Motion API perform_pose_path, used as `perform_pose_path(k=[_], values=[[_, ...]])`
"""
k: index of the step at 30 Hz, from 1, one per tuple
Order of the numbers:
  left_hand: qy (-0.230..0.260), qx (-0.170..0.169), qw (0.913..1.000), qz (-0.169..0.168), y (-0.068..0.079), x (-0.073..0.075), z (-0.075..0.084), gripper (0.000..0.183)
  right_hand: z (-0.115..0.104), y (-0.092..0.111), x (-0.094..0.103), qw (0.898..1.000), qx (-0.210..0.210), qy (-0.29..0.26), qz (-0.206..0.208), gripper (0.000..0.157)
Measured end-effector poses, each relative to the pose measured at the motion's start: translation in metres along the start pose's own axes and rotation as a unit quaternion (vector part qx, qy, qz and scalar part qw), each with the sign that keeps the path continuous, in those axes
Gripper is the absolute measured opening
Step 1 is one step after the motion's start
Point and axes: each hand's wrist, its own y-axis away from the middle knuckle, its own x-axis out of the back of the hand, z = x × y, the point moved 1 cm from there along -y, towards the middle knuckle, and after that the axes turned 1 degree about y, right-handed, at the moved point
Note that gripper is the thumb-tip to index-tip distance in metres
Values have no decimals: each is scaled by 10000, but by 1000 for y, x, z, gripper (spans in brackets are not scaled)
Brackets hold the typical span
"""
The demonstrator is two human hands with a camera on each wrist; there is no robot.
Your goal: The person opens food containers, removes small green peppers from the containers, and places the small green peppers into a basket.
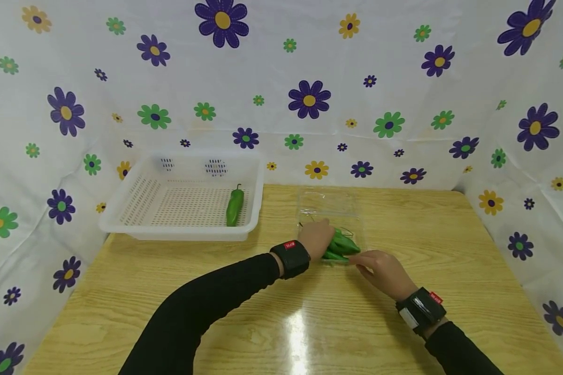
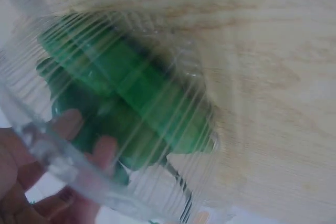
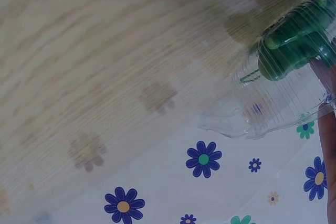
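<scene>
A clear plastic clamshell box (image 1: 363,229) lies on the table with its lid folded back, holding several green chili peppers (image 1: 344,244). My left hand (image 1: 316,238) reaches into it from the left. Through the ribbed wall in the left wrist view, the left thumb and a finger (image 2: 105,153) pinch a dark green pepper (image 2: 79,100) beside the others. My right hand (image 1: 380,270) touches the box's near right corner with extended fingers. In the right wrist view one straight finger (image 3: 328,145) lies along the outside of the box wall (image 3: 286,103).
A white perforated plastic basket (image 1: 180,235) stands at the back left, with one green chili pepper (image 1: 235,207) at its right side. The wooden table (image 1: 427,224) is backed and flanked by a flowered cloth (image 1: 272,57).
</scene>
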Motion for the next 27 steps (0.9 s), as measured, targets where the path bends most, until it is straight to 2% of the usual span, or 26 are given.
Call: perform_pose_path(k=[7, 16, 21, 27], values=[[280, -275, 9992, 59, -1, -3, 0, 13, -1, -1, 2, 9999, 40, -17, 100, 26], [-46, -389, 9992, 81, -4, -2, -1, 18, -1, -1, 2, 9999, 47, -8, 151, 27], [291, -418, 9987, -2, -6, 0, -11, 17, -1, -1, -1, 9998, 98, -10, 173, 29], [585, -594, 9965, 14, -1, 17, -30, 17, 0, 1, -1, 9997, 159, 4, 201, 30]])
